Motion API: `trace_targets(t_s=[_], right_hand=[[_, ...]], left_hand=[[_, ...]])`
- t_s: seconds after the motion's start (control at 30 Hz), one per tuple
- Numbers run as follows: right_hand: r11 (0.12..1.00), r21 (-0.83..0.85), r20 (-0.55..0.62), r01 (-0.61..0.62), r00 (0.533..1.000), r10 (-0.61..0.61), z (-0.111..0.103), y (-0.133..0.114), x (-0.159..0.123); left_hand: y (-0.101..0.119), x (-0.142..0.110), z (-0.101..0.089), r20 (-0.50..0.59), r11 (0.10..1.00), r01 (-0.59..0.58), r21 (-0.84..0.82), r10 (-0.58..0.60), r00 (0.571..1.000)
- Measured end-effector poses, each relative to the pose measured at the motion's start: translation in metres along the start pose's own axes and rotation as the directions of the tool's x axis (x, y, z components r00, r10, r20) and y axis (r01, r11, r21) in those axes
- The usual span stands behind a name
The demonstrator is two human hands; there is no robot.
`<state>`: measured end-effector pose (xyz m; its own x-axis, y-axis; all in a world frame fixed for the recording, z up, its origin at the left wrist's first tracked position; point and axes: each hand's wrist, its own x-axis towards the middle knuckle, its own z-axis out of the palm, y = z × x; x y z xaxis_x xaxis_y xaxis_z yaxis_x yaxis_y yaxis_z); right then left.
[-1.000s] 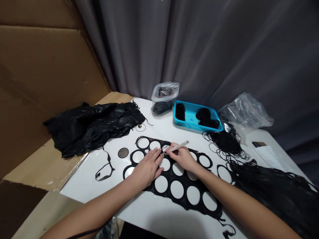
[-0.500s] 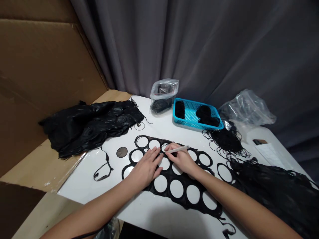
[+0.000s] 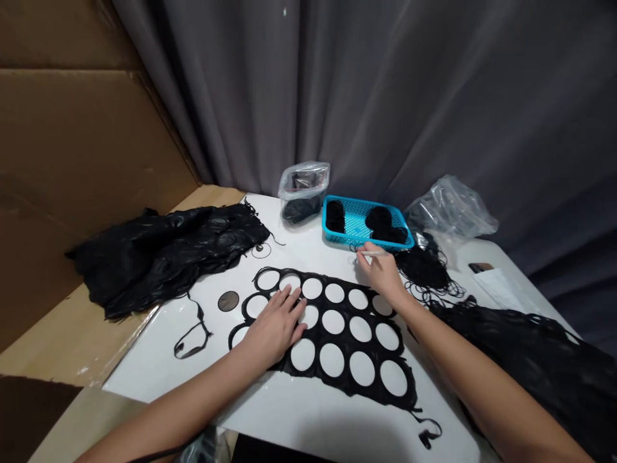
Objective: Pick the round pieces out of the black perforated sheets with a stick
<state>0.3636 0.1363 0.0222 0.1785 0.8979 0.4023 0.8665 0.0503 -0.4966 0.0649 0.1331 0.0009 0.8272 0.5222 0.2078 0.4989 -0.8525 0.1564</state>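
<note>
Person's left hand lies open on black sheet w/ many round holes; right hand grips 1 white pen at 12 o'clock.

Blk sheet w/ grid of round holes on white table; white pen, turquoise mesh basket, grey curtain, brown cardboard.

The left hand lies flat on a black sheet punched with round holes on the white tabletop. The right hand pinches a white pen-shaped tool just below a blue plastic basket at upper center.
</note>
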Motion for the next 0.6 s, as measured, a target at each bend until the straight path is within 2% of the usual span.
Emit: trace_targets(t_s=[0.07,0.17,0.23,0.43,0.6], right_hand=[[0.986,0.152,0.126,-0.068,0.991,0.048,-0.004,-0.006,-0.016],[0.932,0.317,0.343,-0.178,0.937,0.062,0.001,-0.023,-0.044],[0.893,0.387,0.408,-0.229,0.911,0.057,0.006,-0.032,-0.058],[0.838,0.483,0.402,-0.253,0.914,0.044,0.012,-0.037,-0.066],[0.892,0.424,0.367,-0.158,0.93,-0.009,0.012,-0.035,-0.063]], left_hand=[[0.007,0.012,-0.002,-0.01,0.999,-0.02,0.026,0.02,1.0],[0.02,0.025,0.005,-0.018,0.993,-0.118,0.023,0.119,0.993],[0.026,0.027,0.012,-0.008,0.988,-0.155,0.013,0.155,0.988],[0.027,0.017,0.026,0.005,0.991,-0.132,0.008,0.132,0.991],[0.027,0.016,0.031,-0.011,0.994,-0.11,-0.01,0.11,0.994]])
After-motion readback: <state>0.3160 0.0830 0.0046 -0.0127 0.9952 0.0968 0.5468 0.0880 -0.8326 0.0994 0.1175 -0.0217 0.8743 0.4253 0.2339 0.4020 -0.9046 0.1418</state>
